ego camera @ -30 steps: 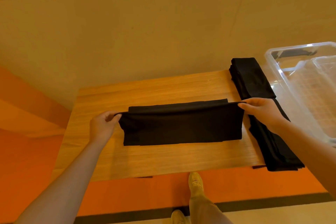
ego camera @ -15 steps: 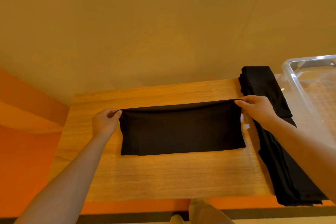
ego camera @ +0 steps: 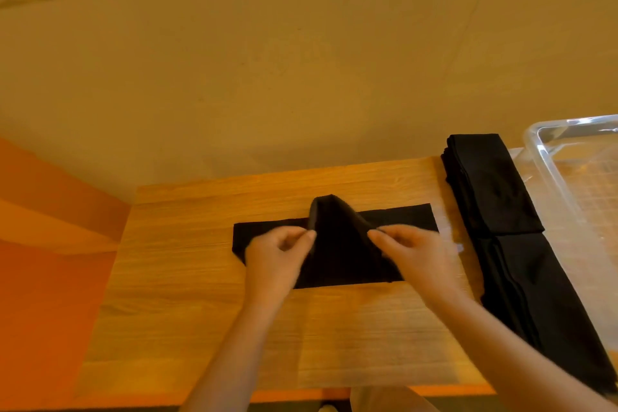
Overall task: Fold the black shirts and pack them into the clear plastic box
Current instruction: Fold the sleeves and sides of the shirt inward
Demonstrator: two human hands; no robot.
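Wooden counter (ego camera: 200, 311) against a plain wall, orange floor to the left. Clear plastic box (ego camera: 548, 157) sits at the right end of the counter, only its left part in frame; no shirts visible inside the shown part. Just left of the box, a stack of folded black shirts (ego camera: 495, 197) runs front to back along the counter's right side, touching or nearly touching the box wall.

Mid-counter: the black shirt (ego camera: 411, 216) being folded, a long narrow strip lying left-right. Half a second ago both hands were at its far ends finishing the lengthwise fold; now they've jumped to the middle. Left hand (ego camera: 277, 256) and right hand (ego camera: 409, 252) each pinch the cloth close together, and the centre is pulled up into a peak (ego camera: 331, 214) while the two ends stay flat on the counter. Motion blur on both hands.

Judgement: lengthwise fold is done, crosswise fold starting by lifting the centre so the halves drop together. Then it probably joins the stack or the box. Packing hasn't visibly begun.
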